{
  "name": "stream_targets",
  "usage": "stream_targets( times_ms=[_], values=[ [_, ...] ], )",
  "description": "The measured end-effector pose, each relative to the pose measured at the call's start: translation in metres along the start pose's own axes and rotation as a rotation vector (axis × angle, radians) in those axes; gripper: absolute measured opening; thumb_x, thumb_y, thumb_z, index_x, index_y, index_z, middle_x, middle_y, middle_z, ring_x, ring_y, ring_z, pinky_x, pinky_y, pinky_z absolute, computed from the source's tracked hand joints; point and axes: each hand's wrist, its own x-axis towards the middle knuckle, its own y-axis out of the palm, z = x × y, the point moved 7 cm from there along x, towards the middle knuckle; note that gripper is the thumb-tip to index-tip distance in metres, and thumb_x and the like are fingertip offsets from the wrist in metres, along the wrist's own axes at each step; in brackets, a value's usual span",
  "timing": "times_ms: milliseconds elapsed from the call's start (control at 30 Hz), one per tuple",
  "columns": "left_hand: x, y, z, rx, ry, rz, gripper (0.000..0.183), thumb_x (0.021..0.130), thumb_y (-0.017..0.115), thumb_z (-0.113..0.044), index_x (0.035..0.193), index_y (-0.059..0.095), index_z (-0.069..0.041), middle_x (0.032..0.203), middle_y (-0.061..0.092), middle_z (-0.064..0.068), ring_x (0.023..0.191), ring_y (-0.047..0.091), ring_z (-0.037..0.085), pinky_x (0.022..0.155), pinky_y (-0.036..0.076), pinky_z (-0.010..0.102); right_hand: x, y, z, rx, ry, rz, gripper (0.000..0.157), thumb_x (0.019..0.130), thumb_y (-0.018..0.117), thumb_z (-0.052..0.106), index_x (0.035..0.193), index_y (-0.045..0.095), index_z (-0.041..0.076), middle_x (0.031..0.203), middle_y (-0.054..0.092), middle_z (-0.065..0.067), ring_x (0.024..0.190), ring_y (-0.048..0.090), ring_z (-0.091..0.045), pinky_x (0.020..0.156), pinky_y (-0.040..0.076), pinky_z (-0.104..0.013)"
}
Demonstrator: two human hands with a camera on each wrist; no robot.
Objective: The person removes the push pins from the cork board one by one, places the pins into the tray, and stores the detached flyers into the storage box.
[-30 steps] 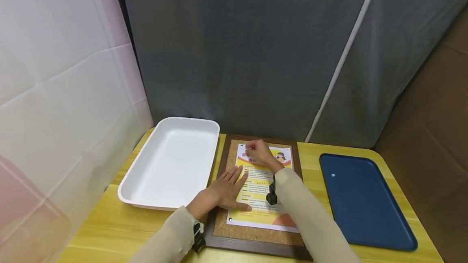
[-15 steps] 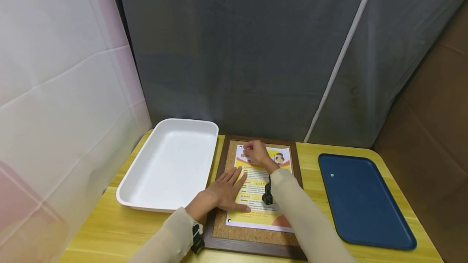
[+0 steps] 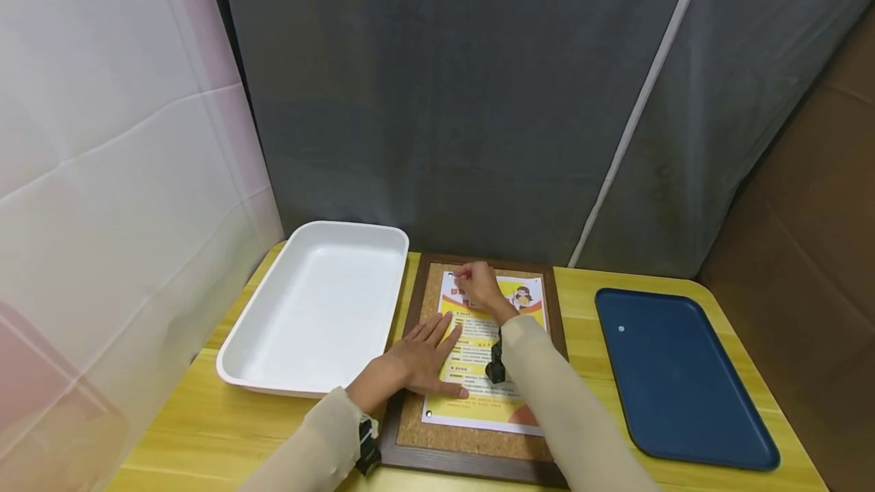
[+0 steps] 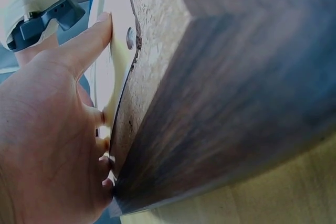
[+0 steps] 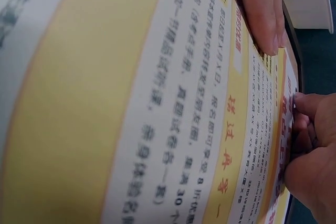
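In the head view a printed yellow and white sheet (image 3: 478, 408) lies on a cork board (image 3: 478, 443) with a brown frame. My left hand (image 3: 422, 359) rests spread on the sheet's left side and the frame. The left wrist view shows its thumb lying on the paper beside a silver thumbtack (image 4: 130, 38). My right hand (image 3: 481, 288) is over the sheet's top left part, fingers curled, with a fingertip close beside a thumbtack (image 3: 450, 274) in that corner. Curled fingers (image 5: 307, 103) meet the sheet's top edge in the right wrist view; whether they pinch anything is hidden.
To the left stands a deep white tray (image 3: 321, 310). A flat navy tray (image 3: 683, 378) lies to the right with one small round white piece (image 3: 620, 329) on it. Grey cloth (image 3: 437, 97) hangs behind the yellow wood table (image 3: 205, 416).
My right hand has shifted slightly left, its fingertip nearer the corner thumbtack, and the right forearm has swung a little left. The left hand stays in place on the sheet.
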Motion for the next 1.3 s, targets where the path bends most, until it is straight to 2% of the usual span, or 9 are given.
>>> stream_targets(
  times_ms=[367, 533, 733, 1300],
  values=[
    [0.0006, 0.0004, -0.0004, 0.009, 0.005, 0.005, 0.114, 0.09, 0.056, -0.084, 0.172, 0.015, -0.017, 0.179, 0.002, 0.009, 0.165, 0.004, 0.027, 0.132, 0.015, 0.045, 0.0015, 0.0025, 0.0014, 0.02, 0.03, -0.006, 0.012, 0.1, 0.071, 0.003, 0.106, 0.079, -0.003, 0.086, 0.073, -0.009, 0.065, 0.057, -0.009, 0.06, 0.046, -0.021],
    [0.0004, 0.0006, -0.001, 0.011, 0.003, 0.008, 0.114, 0.09, 0.055, -0.085, 0.172, 0.015, -0.017, 0.179, 0.002, 0.008, 0.165, 0.004, 0.027, 0.132, 0.015, 0.044, 0.0024, 0.0027, 0.0008, -0.001, 0.043, -0.009, 0.012, 0.1, 0.071, 0.004, 0.105, 0.079, -0.002, 0.086, 0.073, -0.008, 0.066, 0.059, -0.009, 0.063, 0.048, -0.022],
    [0.0013, 0.001, -0.0017, 0.018, 0.009, 0.004, 0.114, 0.09, 0.056, -0.085, 0.172, 0.015, -0.017, 0.179, 0.003, 0.009, 0.165, 0.004, 0.027, 0.132, 0.015, 0.044, 0.0027, 0.0027, -0.0005, -0.01, 0.101, 0.009, 0.013, 0.101, 0.07, 0.009, 0.106, 0.079, 0.001, 0.087, 0.073, -0.006, 0.067, 0.06, -0.01, 0.065, 0.049, -0.023],
    [0.0026, 0.0027, 0.0006, 0.015, 0.01, 0.007, 0.114, 0.09, 0.055, -0.085, 0.172, 0.014, -0.018, 0.18, 0.001, 0.008, 0.166, 0.003, 0.026, 0.132, 0.014, 0.045, 0.0038, 0.0031, 0.0007, -0.055, 0.153, 0.041, 0.017, 0.104, 0.065, 0.015, 0.11, 0.077, 0.005, 0.098, 0.075, -0.007, 0.081, 0.065, -0.017, 0.081, 0.056, -0.036]
  ],
)
